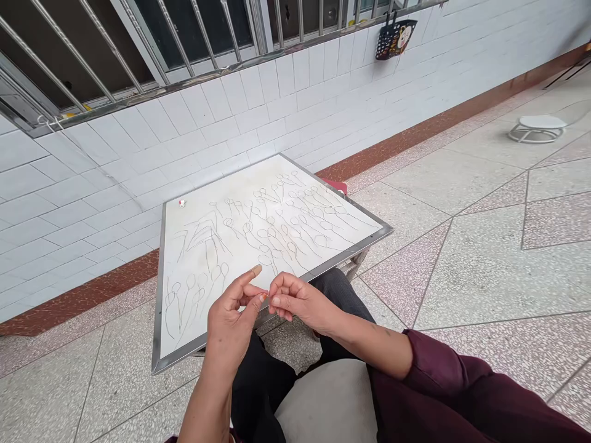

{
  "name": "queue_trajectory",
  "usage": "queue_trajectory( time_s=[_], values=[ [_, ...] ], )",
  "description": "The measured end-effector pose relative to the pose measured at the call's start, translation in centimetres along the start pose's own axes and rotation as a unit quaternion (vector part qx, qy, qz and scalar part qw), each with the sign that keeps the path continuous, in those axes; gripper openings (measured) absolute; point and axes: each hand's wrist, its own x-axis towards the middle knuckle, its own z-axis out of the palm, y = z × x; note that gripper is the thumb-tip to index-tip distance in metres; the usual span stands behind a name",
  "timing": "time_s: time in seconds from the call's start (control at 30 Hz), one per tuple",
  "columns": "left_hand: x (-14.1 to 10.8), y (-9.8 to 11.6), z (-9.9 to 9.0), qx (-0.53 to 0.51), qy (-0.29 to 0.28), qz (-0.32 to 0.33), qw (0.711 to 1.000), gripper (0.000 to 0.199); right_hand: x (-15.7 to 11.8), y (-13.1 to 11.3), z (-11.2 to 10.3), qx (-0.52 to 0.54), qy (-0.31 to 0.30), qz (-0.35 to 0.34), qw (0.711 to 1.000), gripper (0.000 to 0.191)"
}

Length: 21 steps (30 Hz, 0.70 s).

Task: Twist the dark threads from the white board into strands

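Over the near edge of a white table [240,178] with a metal rim, my left hand [235,314] and my right hand [295,298] meet at the fingertips. Thumb and fingers of the left are pinched together, with a tiny orange spot at the thumb tip; its index finger, wrapped in a tan band, points up and away. The right fingers are curled into a pinch too. Whatever lies between the fingertips is too small to name. Many thin dark looped strands [272,234] are spread over the tabletop, some in a looser bunch [203,237] at the left.
A small white and red object [182,203] sits near the table's far left corner. Behind the table stands a white tiled wall [277,98] with barred windows and a hanging black basket [396,40]. A low white stool [538,126] is far right. Something red shows behind the table.
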Motion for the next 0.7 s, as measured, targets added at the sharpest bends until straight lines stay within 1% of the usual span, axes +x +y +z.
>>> queue_trajectory(
  time_s=[0.13, 0.23, 0.3, 0.4, 0.53, 0.63, 0.7],
  values=[
    [0.1, -0.2, -0.3, 0.000, 0.028, -0.009, 1.000, 0.044, -0.2, 0.1, -0.1, -0.034, -0.027, 0.006, 0.999, 0.036],
    [0.1, -0.3, -0.4, 0.020, 0.055, -0.010, 0.998, 0.043, -0.2, 0.6, 0.0, -0.050, -0.035, 0.008, 0.998, 0.031],
    [0.1, -0.2, -0.4, 0.042, 0.073, -0.012, 0.996, 0.042, -0.3, 0.9, 0.2, -0.094, -0.027, -0.003, 0.995, 0.026],
    [0.1, -0.1, -0.3, 0.076, 0.092, -0.017, 0.993, 0.039, -0.4, 1.1, 0.5, -0.214, -0.002, -0.027, 0.977, 0.019],
    [0.0, 0.2, -0.2, 0.106, 0.089, -0.024, 0.990, 0.038, -0.6, 1.1, 0.8, -0.340, 0.019, -0.047, 0.939, 0.022],
    [-0.1, 0.3, -0.1, 0.113, 0.091, -0.026, 0.989, 0.037, -0.6, 1.3, 1.0, -0.385, 0.043, -0.058, 0.920, 0.023],
    [-0.1, 0.5, 0.0, 0.116, 0.095, -0.023, 0.988, 0.037, -0.6, 1.6, 1.2, -0.385, 0.054, -0.061, 0.919, 0.022]
  ],
)
